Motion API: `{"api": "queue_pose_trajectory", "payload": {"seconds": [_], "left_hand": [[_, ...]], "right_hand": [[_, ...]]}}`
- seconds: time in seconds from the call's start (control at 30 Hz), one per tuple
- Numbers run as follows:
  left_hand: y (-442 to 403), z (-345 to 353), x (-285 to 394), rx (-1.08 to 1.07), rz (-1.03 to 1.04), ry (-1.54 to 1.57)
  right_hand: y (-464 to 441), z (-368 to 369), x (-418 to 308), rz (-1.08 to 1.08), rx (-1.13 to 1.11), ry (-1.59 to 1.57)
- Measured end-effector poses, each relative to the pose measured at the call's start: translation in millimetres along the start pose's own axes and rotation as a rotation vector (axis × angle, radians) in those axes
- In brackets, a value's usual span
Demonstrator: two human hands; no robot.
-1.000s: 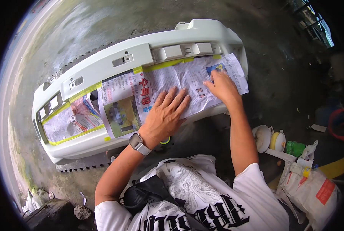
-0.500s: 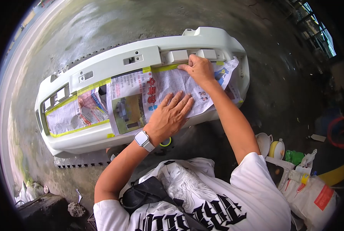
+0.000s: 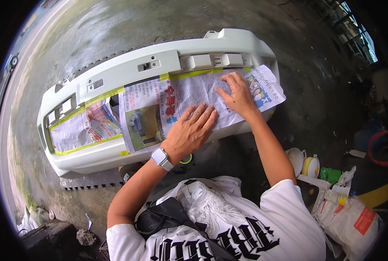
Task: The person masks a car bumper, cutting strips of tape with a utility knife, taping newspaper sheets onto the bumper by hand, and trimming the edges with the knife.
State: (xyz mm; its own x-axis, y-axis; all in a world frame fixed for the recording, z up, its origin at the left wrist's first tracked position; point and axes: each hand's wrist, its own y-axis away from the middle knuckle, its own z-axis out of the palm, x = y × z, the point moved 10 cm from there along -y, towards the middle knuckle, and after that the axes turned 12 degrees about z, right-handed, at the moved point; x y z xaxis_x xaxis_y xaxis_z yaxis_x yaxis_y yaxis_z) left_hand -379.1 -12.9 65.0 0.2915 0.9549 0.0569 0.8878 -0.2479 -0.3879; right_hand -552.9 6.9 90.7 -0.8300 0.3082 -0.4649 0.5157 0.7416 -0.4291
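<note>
A white car bumper (image 3: 111,83) lies lengthwise in front of me. Printed newspaper sheets cover its middle, and the largest newspaper sheet (image 3: 194,92) extends to the right end, where its corner hangs past the edge. My left hand (image 3: 192,129) presses flat on this sheet, fingers stretched out. Above the sheet's right half, my right hand (image 3: 238,95) is curved with thumb and fingers apart; nothing shows between them. Yellow masking tape (image 3: 194,74) runs along the sheet's upper edge. Farther left, a smaller newspaper piece (image 3: 68,135) is framed by the same kind of tape.
Under the bumper is a dark mat (image 3: 96,180) with a toothed edge. A yellow tape roll (image 3: 186,159) is partly visible below my left hand. To the right are a white bag (image 3: 346,224), a green bag (image 3: 330,175) and a red hoop-like object (image 3: 373,148).
My right hand has let go of the sheet's taped upper edge and moved down and right, its fingers opening. The sheet's right corner now lies flatter and farther out. My left hand stays put.
</note>
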Motion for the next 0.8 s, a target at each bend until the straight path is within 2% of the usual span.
{"api": "queue_pose_trajectory", "payload": {"seconds": [0.13,0.2,0.23,0.3,0.53,0.8], "left_hand": [[-0.7,0.4,2.8,0.005,0.03,-0.01],[-0.7,0.1,4.2,0.002,0.038,-0.013],[-0.3,1.7,4.3,-0.008,0.038,-0.014],[-1.2,0.6,4.2,-0.016,0.037,-0.022],[-0.1,3.0,4.5,-0.039,0.034,-0.005],[-0.4,0.4,4.4,-0.017,0.045,0.003]], "right_hand": [[27.7,-4.5,20.3,0.012,0.074,0.123],[22.1,1.6,43.9,0.168,0.04,-0.05],[15.0,2.3,41.3,0.166,0.046,-0.052],[-8.7,15.7,41.9,0.3,-0.052,-0.116],[-62.8,46.0,-6.4,0.405,-0.082,0.038],[-52.0,47.7,23.6,0.495,-0.076,0.098]]}}
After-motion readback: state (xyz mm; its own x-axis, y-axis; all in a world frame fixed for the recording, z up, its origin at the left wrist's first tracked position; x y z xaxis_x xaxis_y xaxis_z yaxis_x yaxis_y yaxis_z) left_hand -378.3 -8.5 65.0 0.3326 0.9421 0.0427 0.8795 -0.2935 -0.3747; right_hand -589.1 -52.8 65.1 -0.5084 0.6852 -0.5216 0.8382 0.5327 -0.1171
